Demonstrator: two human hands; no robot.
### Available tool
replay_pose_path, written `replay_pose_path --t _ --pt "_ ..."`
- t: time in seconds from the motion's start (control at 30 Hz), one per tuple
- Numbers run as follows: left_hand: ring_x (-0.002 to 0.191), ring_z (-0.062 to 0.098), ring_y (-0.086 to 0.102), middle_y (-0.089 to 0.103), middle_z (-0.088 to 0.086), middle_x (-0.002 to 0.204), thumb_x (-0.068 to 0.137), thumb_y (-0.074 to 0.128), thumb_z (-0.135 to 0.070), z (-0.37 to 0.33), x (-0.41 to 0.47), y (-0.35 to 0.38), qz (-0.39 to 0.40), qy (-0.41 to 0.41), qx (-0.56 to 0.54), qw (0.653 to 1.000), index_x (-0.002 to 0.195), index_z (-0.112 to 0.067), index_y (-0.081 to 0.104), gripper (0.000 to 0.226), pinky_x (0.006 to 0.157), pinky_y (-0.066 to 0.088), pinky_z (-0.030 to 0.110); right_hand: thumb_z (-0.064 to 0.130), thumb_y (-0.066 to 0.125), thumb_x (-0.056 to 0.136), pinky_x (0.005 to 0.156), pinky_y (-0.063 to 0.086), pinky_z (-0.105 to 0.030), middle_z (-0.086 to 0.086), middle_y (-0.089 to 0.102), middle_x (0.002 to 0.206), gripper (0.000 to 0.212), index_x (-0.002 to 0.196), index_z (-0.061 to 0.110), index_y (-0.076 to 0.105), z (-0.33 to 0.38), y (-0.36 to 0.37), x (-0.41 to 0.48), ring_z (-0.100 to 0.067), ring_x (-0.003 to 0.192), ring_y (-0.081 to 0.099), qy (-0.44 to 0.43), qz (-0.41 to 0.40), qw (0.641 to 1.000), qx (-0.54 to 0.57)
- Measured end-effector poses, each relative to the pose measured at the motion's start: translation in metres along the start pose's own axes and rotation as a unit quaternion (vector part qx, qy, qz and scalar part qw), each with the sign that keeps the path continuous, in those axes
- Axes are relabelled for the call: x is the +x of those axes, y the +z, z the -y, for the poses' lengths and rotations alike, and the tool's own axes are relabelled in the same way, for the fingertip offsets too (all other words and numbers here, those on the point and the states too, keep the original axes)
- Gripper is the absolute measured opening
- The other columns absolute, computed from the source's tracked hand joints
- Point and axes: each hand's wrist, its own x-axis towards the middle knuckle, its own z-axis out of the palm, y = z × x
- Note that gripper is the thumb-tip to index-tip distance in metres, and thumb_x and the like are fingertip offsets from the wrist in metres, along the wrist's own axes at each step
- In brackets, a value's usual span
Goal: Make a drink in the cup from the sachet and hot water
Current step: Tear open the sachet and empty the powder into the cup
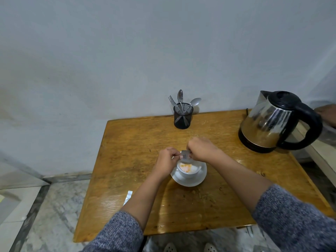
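Both hands, the left hand and right hand, pinch the sachet over the cup; a shaky tip could spill powder onto the saucer.

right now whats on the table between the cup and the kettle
In the head view, nothing stands between the cup and the kettle. Only the person's right hand and forearm cross above that stretch of bare table.

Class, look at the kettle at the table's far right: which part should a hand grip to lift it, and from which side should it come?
Grip the black loop handle of the kettle, coming in from the right. The handle bulges out on the right of the steel body and the spout points left, so a hand from that side probably meets it first and stays off the metal wall.
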Motion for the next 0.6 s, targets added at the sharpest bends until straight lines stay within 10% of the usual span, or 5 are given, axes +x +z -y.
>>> replay_pose_path --t 0.17,0.6 --pt "0.083 0.018 0.057 0.066 0.010 0.090 0.080 0.066 -0.008 -0.0009 0.0011 -0.0002 0.001 0.001 -0.007 1.000 0.086 -0.003 0.071 0.010 0.078 0.049 0.032 0.019 0.058 0.089 0.092 0.043 -0.038 -0.013 0.065 0.110 0.019 0.102 0.008 0.068 0.0000 -0.0010 0.0001 -0.028 0.103 0.060 -0.003 -0.007 1.000 -0.008" --pt "0.081 0.015 0.056 0.060 0.002 0.084 0.080 0.065 -0.010 0.0043 0.0036 -0.0049 0.010 0.033 -0.029 0.999 0.085 -0.004 0.071 0.009 0.077 0.048 0.029 0.012 0.061 0.085 0.061 0.040 -0.032 -0.010 0.056 0.081 0.011 0.087 0.003 0.067 0.0003 -0.0080 0.0031 -0.027 0.075 0.055 -0.016 0.010 1.000 0.008"
